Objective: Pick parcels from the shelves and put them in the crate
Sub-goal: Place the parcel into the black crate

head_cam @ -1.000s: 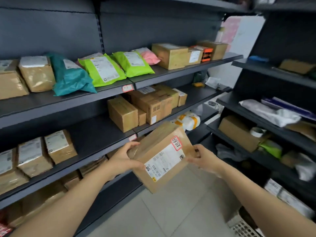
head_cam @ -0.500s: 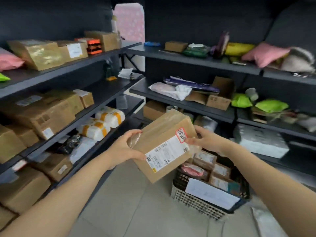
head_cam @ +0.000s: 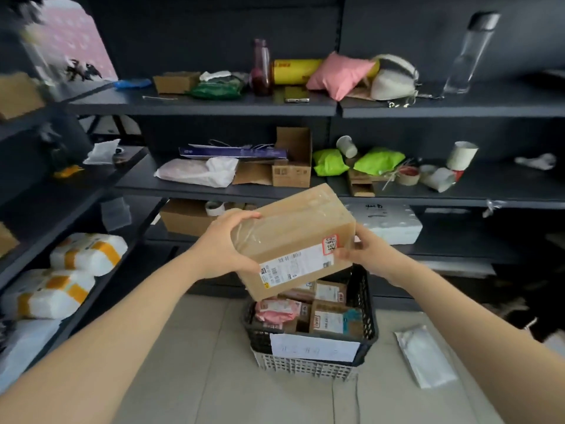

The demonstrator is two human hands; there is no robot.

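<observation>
I hold a brown cardboard parcel [head_cam: 295, 237] with a white shipping label and a red-bordered sticker in both hands. My left hand [head_cam: 224, 244] grips its left end, my right hand [head_cam: 365, 255] its right end. The parcel hangs tilted in the air, just above the far left part of a black plastic crate [head_cam: 365, 304] that stands on the tiled floor. The crate has a white paper sheet on its near wall and holds several small cardboard parcels and a pink bag.
Dark metal shelves [head_cam: 201, 105] face me and run along the left, loaded with boxes, green and pink bags, a glass bottle [head_cam: 467, 53], cups and tape rolls. White and yellow wrapped bundles [head_cam: 88, 255] lie on the left shelf. A white flat bag [head_cam: 425, 356] lies on the floor right of the crate.
My view has swung right, from the left shelves to the facing ones. The parcel, still in both hands, has come over the crate, which now lies straight below it.
</observation>
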